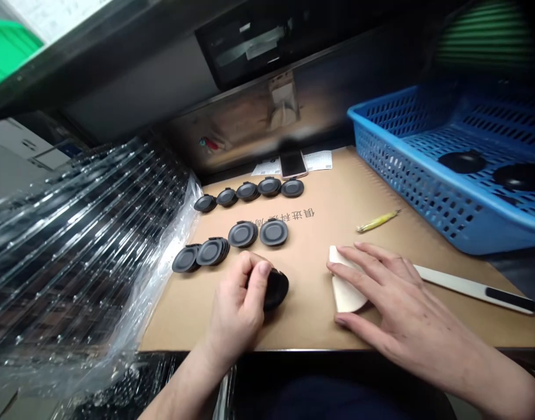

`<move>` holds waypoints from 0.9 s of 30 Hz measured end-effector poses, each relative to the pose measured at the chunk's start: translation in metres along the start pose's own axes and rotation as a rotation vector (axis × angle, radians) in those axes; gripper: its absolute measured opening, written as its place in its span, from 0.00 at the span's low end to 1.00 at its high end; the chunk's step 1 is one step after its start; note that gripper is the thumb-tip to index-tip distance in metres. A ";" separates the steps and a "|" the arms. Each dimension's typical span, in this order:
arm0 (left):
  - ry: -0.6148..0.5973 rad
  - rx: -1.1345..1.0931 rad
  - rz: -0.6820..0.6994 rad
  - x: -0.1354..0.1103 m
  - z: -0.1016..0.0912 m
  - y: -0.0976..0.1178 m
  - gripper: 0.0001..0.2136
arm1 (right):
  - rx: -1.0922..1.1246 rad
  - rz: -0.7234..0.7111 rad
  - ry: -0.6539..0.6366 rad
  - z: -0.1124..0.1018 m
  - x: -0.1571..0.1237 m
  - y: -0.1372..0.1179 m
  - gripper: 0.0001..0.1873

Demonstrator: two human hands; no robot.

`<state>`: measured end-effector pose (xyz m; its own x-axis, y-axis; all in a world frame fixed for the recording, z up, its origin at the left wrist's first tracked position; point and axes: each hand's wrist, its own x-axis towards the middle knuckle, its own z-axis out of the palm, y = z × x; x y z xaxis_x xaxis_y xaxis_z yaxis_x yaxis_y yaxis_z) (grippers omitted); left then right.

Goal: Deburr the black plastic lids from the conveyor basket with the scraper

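Note:
My left hand (236, 297) grips a black round disc (276, 289) on edge, with its fingers curled over the top, just above the brown cardboard sheet (320, 326). My right hand (394, 291) lies flat with its fingers spread on a curved cream pad (348, 291), perhaps foam or cloth. Rows of dark grey round discs with small tabs (248, 191) lie on the cardboard ahead of my hands. The closest ones, some stacked (212, 252), sit just beyond my left hand.
A blue plastic mesh basket (425, 175) holding black discs stands at the right. A yellow pen-like tool (378, 221) and a white strip with a black end (472, 289) lie on the cardboard. A phone (293, 163) lies at the back. Clear plastic-wrapped trays (83, 245) are stacked at the left.

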<state>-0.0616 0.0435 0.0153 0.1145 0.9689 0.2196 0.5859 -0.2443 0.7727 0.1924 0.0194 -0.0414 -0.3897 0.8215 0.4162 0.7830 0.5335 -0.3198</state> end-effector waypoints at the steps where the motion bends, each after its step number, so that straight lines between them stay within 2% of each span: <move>1: 0.024 0.073 0.001 0.013 -0.001 0.000 0.14 | 0.004 0.002 0.009 0.000 0.000 0.000 0.29; 6: 0.107 0.378 0.006 0.075 0.005 -0.001 0.13 | 0.026 -0.015 0.060 -0.002 0.001 -0.003 0.27; 11: 0.143 0.600 -0.061 0.106 0.018 -0.011 0.11 | 0.080 0.002 0.112 -0.004 0.003 -0.006 0.24; 15: 0.166 0.759 -0.082 0.112 0.026 -0.017 0.11 | 0.118 0.000 0.154 -0.007 0.005 -0.006 0.21; 21: 0.204 0.901 -0.051 0.111 0.026 -0.017 0.11 | 0.137 -0.007 0.144 -0.009 0.008 -0.004 0.22; 24: 0.174 0.966 -0.011 0.105 0.027 -0.011 0.20 | 0.143 -0.004 0.140 -0.009 0.008 -0.003 0.20; 27: 0.050 1.043 0.024 0.098 0.032 -0.004 0.32 | 0.150 -0.005 0.138 -0.009 0.008 -0.003 0.18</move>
<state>-0.0270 0.1410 0.0148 0.1163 0.9556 0.2709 0.9886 -0.0850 -0.1245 0.1908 0.0225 -0.0296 -0.3152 0.7891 0.5273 0.6962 0.5699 -0.4366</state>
